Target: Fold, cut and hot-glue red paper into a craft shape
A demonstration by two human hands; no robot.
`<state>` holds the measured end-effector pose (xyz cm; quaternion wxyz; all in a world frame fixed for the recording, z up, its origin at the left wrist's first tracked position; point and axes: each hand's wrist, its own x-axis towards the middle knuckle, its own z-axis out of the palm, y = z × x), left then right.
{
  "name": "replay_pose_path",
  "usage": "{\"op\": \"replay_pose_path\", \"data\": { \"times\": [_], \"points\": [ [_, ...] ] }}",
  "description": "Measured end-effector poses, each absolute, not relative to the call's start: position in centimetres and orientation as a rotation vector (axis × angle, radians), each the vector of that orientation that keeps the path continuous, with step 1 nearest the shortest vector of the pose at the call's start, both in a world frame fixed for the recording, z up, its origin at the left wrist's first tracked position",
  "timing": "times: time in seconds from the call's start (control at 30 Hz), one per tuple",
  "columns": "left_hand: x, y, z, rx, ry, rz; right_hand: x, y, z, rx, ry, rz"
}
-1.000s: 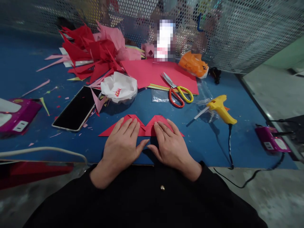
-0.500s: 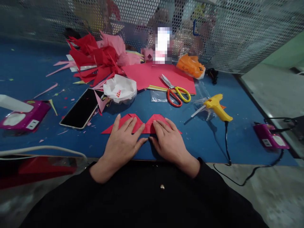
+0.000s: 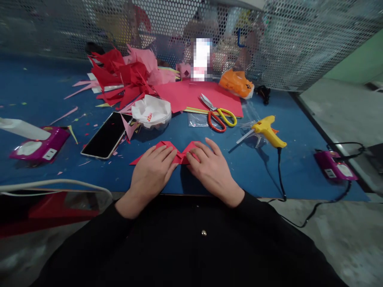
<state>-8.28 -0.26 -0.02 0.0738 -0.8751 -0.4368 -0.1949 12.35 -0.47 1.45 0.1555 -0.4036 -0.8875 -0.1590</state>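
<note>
A folded red paper [image 3: 181, 155] with two raised peaks and a pointed left end lies near the table's front edge. My left hand [image 3: 151, 169] covers its left half, fingers close together over the folds and thumb at the lower edge. On the other half is my right hand [image 3: 211, 169], its fingers bent onto the paper and one outer finger lifted off. Both hands grip the paper, hiding much of it. The thumb tips are partly hidden.
Scissors [image 3: 213, 107] rest on red sheets [image 3: 179, 93]. A yellow glue gun [image 3: 269, 130] with a cord lies at right. At left are a phone [image 3: 104, 137], a paper-lined bowl [image 3: 152, 111], a purple power socket [image 3: 44, 147] and red scraps [image 3: 119, 75]. A perforated metal panel [image 3: 170, 20] stands behind.
My thumbs have drawn up to the paper's lower edge and my right fingers have bent more. The paper's middle is creased more sharply. The view has shifted slightly.
</note>
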Motion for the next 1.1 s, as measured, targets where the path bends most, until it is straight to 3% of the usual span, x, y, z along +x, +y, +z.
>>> {"op": "replay_pose_path", "data": {
  "times": [0.47, 1.1],
  "points": [
    [-6.2, -0.2, -0.3, -2.637, -1.056, -0.763, 12.8, -1.1, 0.6, -1.187, -2.508, -0.551],
    [-5.0, -0.8, -0.4, -2.827, -1.174, -0.995, 14.8, -2.9, -0.5, -1.297, -2.169, 0.108]
  ]
}}
